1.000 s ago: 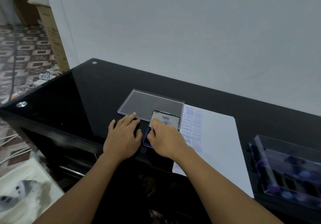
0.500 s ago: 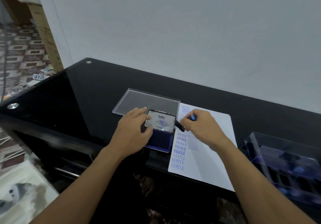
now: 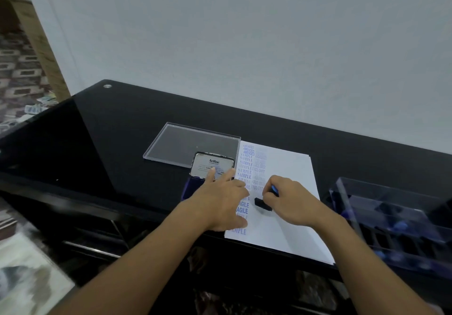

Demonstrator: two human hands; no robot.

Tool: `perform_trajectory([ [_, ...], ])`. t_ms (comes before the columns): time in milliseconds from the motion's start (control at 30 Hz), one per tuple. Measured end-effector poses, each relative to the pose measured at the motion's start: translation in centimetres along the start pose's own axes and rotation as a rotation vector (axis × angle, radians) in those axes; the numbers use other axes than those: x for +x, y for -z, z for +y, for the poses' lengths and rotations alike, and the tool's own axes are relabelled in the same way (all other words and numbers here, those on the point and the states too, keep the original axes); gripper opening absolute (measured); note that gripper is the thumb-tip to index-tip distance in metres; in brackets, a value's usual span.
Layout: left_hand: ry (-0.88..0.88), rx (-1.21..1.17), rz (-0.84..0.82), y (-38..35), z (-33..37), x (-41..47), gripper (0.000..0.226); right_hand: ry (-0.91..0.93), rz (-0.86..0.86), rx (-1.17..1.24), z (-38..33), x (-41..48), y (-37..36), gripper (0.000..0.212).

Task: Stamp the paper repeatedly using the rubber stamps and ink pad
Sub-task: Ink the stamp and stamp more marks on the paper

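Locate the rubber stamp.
Head view, centre-right: the rubber stamp is pinched by the right hand over the paper, just right of the left hand.

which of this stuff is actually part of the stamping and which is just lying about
In use: rubber stamp in the right hand; paper; ink pad by the left hand.
Lying about: clear flat lid; clear box, contents blurred.

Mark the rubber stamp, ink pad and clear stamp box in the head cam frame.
rubber stamp (image 3: 262, 204): head view, on its black base.
ink pad (image 3: 210, 165): head view, on its open lid, just below the Artline label.
clear stamp box (image 3: 381, 199): head view, on its transparent top face.
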State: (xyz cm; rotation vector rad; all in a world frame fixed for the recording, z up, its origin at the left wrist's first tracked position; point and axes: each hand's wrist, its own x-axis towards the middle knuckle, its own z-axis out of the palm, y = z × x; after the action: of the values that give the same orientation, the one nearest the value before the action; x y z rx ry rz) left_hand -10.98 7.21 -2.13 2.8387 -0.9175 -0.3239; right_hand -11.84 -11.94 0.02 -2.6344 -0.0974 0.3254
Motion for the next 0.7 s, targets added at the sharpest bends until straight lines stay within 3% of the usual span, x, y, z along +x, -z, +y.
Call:
perform_trajectory([
  [167,0.003,0.017,-0.005,-0.2,-0.1,0.3,0.064,0.047,-0.070,-0.106,-0.4,-0.3,-0.4,0.009],
  [700,0.003,-0.004,-0.010,-0.3,-0.2,0.6,0.064,0.106,-0.065,-0.208,-1.1,0.0,-1.6,0.016],
])
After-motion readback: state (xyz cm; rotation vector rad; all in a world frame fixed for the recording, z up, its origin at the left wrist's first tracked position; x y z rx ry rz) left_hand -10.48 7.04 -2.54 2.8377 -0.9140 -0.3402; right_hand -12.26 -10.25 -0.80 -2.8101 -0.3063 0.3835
